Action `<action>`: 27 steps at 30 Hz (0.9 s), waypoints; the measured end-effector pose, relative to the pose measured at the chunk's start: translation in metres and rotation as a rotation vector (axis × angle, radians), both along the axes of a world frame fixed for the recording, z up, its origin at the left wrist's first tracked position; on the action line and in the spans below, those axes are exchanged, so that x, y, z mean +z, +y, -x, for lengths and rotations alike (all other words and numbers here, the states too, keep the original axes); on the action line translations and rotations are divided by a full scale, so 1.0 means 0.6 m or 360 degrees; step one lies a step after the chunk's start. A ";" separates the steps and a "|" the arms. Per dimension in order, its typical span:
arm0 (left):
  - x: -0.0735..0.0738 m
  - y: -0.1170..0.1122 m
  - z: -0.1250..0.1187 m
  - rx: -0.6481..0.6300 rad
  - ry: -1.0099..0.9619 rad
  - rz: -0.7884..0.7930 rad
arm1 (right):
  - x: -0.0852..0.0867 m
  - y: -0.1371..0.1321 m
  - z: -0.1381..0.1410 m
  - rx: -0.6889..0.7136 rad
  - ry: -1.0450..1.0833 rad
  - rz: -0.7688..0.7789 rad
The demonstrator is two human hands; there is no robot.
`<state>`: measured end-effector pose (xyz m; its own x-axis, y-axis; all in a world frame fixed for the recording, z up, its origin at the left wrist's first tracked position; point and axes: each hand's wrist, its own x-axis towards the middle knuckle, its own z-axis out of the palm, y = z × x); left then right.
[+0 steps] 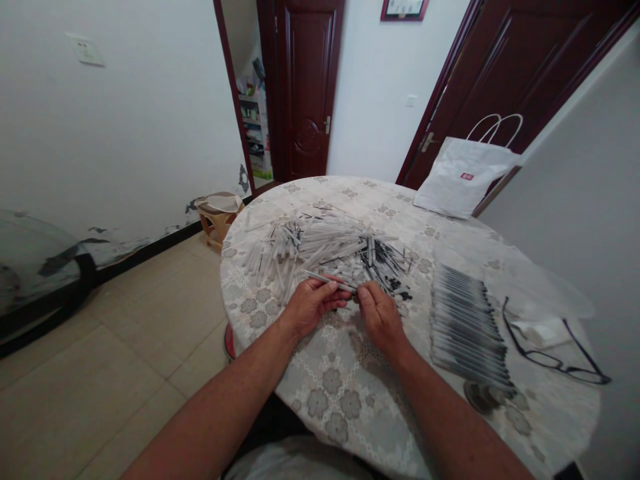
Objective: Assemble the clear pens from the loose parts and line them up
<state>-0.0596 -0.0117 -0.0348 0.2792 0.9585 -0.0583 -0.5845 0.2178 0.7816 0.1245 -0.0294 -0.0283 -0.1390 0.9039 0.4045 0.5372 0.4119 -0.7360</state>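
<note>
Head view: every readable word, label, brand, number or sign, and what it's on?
None readable.
Red label on white bag: too small.
Framed panel at top edge: marks too blurred.
Green box low in background: too blurred.
Held stick: no lettering discernible.

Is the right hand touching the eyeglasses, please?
No, the right hand is at one end of the slim stick, away from the eyeglasses.

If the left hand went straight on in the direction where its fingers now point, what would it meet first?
Most likely the right hand, close beside the left hand, near one end of the thin stick; exact depth is unclear.
</note>
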 end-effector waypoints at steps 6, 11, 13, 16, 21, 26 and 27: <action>0.001 0.001 0.000 0.0005 0.0011 0.0000 | 0.005 0.000 0.000 0.0014 -0.0070 -0.0109; 0.002 -0.001 -0.003 -0.0011 0.0070 -0.0024 | -0.004 0.007 -0.002 0.0085 0.0091 0.0197; 0.001 -0.001 -0.004 0.0016 0.0086 -0.0037 | -0.004 0.008 -0.004 0.0108 0.0170 0.0255; 0.001 0.000 -0.005 0.0071 0.0091 -0.0043 | 0.003 0.005 -0.005 0.0092 0.0108 0.0138; -0.003 0.001 -0.005 0.0081 0.0113 -0.0086 | 0.007 0.001 -0.004 0.0106 0.0132 0.0122; -0.004 0.001 -0.005 0.0106 0.0280 -0.0210 | 0.002 0.009 -0.009 0.0304 0.0414 0.0427; -0.003 0.000 -0.006 0.0122 0.0355 -0.0248 | 0.005 0.009 -0.011 0.0300 0.0363 0.0389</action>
<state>-0.0563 -0.0116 -0.0365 0.2024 0.9785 0.0395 -0.4045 0.0468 0.9133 0.1313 -0.0240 -0.0253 -0.2431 0.9448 0.2198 0.2800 0.2853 -0.9166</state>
